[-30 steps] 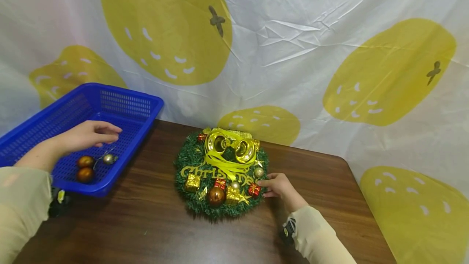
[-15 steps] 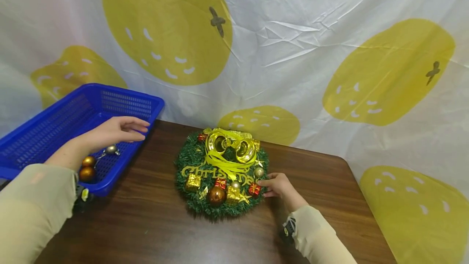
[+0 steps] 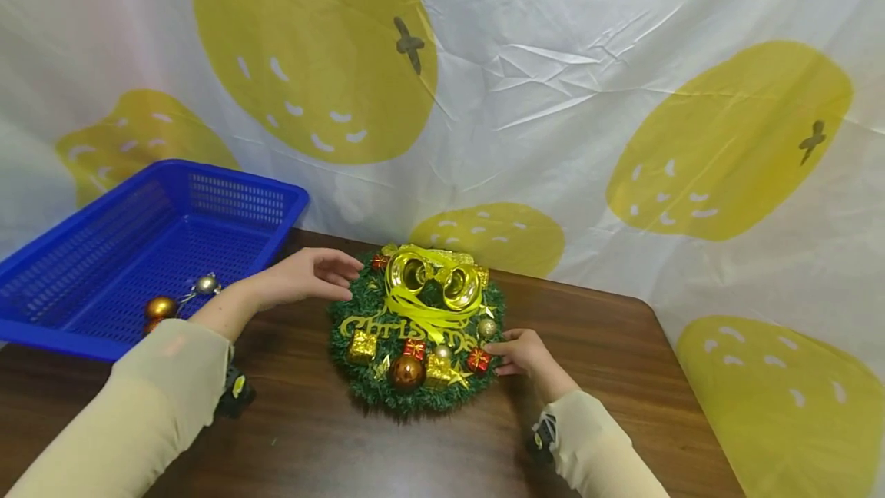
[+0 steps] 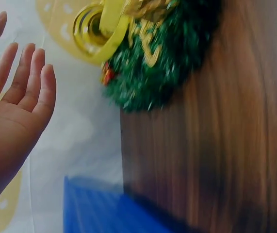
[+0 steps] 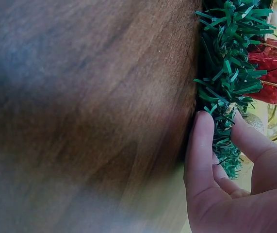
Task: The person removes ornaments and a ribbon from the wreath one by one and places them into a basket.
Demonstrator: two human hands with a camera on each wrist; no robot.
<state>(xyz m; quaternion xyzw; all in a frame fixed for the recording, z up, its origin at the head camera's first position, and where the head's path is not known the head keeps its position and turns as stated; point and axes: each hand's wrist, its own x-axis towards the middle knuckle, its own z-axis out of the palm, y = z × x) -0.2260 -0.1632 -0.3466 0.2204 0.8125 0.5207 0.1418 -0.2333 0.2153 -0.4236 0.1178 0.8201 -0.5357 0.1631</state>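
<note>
A green Christmas wreath [image 3: 373, 394] lies on the table, dressed with gold bells [image 3: 459, 288], yellow ribbon, gold lettering, small gift boxes and baubles. At its right edge my right hand [image 3: 532, 356] pinches the greenery; the right wrist view shows thumb and fingers [image 5: 200, 150] on either side of the rim, below a red gift box [image 5: 270, 68]. My left hand [image 3: 304, 279] hovers by the wreath's upper left edge. Its fingers are spread and hold nothing in the left wrist view, where the wreath [image 4: 143, 82] appears just beyond them.
On the left stands a blue plastic basket [image 3: 238, 198], holding orange-brown baubles [image 3: 160, 307] and a small gold bauble [image 3: 206, 284]. Behind the brown wooden table [image 3: 332, 452] hangs a white curtain [image 3: 525, 144] printed with yellow fruit.
My left hand has moved right, from above the blue basket to beside the wreath. My right hand has stayed on the wreath's right edge, and the wreath has not visibly moved.
</note>
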